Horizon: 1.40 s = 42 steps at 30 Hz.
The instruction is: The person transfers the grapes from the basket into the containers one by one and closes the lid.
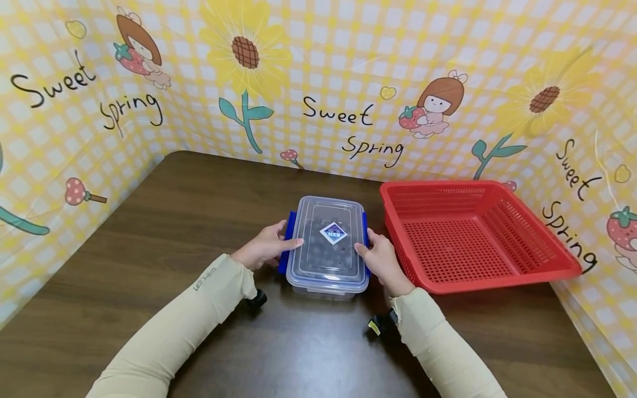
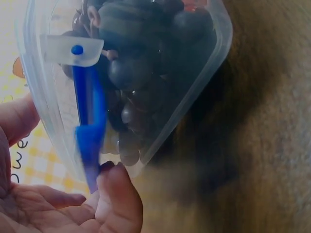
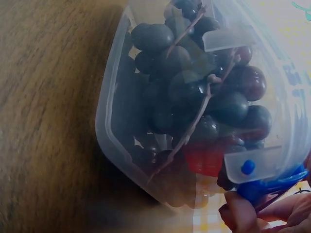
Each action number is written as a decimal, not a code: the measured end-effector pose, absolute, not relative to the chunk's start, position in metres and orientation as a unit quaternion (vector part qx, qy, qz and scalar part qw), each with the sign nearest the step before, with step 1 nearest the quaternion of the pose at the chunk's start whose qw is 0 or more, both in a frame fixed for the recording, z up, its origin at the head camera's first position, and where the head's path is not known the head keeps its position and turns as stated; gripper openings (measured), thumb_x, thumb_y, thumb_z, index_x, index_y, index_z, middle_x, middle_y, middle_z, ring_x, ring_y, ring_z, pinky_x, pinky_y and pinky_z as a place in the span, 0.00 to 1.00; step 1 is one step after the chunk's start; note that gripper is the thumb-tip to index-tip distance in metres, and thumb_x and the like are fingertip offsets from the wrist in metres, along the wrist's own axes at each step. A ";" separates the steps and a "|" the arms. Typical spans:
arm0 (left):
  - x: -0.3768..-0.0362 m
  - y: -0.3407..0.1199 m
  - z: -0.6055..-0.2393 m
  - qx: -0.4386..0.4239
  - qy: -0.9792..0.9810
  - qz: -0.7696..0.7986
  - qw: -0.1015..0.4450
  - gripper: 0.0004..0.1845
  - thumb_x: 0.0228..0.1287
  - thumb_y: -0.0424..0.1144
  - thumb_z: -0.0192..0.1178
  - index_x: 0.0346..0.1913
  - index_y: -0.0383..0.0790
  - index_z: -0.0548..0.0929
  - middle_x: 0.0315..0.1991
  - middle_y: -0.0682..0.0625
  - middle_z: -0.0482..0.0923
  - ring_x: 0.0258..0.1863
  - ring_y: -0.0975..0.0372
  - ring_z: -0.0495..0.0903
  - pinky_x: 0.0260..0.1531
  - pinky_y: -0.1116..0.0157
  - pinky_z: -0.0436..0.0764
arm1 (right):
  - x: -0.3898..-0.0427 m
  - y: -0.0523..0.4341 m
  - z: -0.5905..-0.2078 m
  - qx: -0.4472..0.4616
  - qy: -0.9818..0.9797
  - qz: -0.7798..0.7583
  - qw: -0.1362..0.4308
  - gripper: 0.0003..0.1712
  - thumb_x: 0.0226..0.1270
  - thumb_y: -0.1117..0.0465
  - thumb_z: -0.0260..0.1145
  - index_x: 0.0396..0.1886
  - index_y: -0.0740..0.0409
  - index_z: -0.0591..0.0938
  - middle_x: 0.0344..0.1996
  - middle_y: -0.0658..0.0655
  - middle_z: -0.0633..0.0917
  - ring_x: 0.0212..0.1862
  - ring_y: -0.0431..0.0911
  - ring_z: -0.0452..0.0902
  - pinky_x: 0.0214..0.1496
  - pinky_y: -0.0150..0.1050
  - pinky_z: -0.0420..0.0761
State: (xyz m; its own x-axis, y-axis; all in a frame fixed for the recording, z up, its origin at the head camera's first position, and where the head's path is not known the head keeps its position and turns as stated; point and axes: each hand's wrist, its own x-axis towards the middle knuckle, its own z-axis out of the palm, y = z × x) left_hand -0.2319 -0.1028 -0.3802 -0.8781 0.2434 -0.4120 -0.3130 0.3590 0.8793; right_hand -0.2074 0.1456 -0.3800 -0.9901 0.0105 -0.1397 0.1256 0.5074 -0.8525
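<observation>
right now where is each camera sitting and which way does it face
Head: above, looking down at table, clear box, red basket; both forearms and hands show.
Left wrist: beside the box's left side, at blue clip; left hand shows.
Right wrist: beside its right side; fingertips show.
All share the grape-filled box.

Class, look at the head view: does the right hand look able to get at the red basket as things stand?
Probably yes. The right hand rests on the box's blue clip, and the red basket sits right beside it on the table, with nothing between them.
</observation>
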 end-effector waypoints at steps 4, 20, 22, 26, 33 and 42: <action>-0.231 -0.101 -0.380 -0.023 0.786 0.570 0.237 0.46 0.67 0.43 0.60 0.76 0.37 0.42 0.59 0.32 0.72 0.50 0.44 0.80 0.46 0.48 0.79 | -0.208 0.145 -0.382 0.033 0.872 -0.487 0.046 0.36 0.69 0.66 0.60 0.71 0.71 0.58 0.64 0.72 0.68 0.62 0.61 0.70 0.59 0.52 0.71; -0.228 -0.097 -0.374 -0.030 0.772 0.597 0.217 0.40 0.67 0.37 0.60 0.75 0.38 0.50 0.62 0.33 0.70 0.51 0.43 0.79 0.40 0.49 0.82 | -0.208 0.146 -0.385 0.018 0.872 -0.488 0.031 0.35 0.68 0.67 0.60 0.71 0.72 0.57 0.56 0.72 0.71 0.56 0.60 0.73 0.59 0.53 0.72; -0.228 -0.096 -0.374 -0.031 0.772 0.597 0.215 0.42 0.66 0.36 0.60 0.76 0.38 0.47 0.63 0.32 0.68 0.53 0.43 0.78 0.41 0.50 0.82 | -0.208 0.146 -0.384 0.021 0.872 -0.489 0.030 0.36 0.68 0.67 0.60 0.71 0.72 0.57 0.55 0.72 0.72 0.55 0.59 0.73 0.58 0.52 0.73; -0.229 -0.095 -0.373 -0.036 0.775 0.593 0.215 0.44 0.66 0.36 0.61 0.76 0.38 0.44 0.66 0.32 0.65 0.54 0.42 0.77 0.40 0.50 0.82 | -0.208 0.146 -0.384 0.019 0.873 -0.487 0.026 0.35 0.68 0.67 0.60 0.70 0.74 0.58 0.54 0.72 0.72 0.53 0.58 0.72 0.58 0.53 0.73; -0.229 -0.094 -0.371 -0.032 0.782 0.586 0.210 0.44 0.66 0.35 0.61 0.77 0.41 0.46 0.63 0.32 0.67 0.50 0.43 0.79 0.37 0.51 0.83 | -0.207 0.146 -0.382 0.024 0.870 -0.491 0.033 0.36 0.69 0.67 0.60 0.72 0.71 0.57 0.57 0.71 0.71 0.56 0.58 0.72 0.59 0.52 0.72; -0.228 -0.091 -0.371 -0.027 0.783 0.587 0.206 0.42 0.66 0.33 0.60 0.77 0.43 0.48 0.55 0.33 0.72 0.45 0.45 0.82 0.33 0.51 0.84 | -0.206 0.144 -0.383 0.020 0.872 -0.489 0.022 0.36 0.68 0.68 0.60 0.70 0.74 0.57 0.51 0.72 0.72 0.51 0.58 0.72 0.57 0.53 0.74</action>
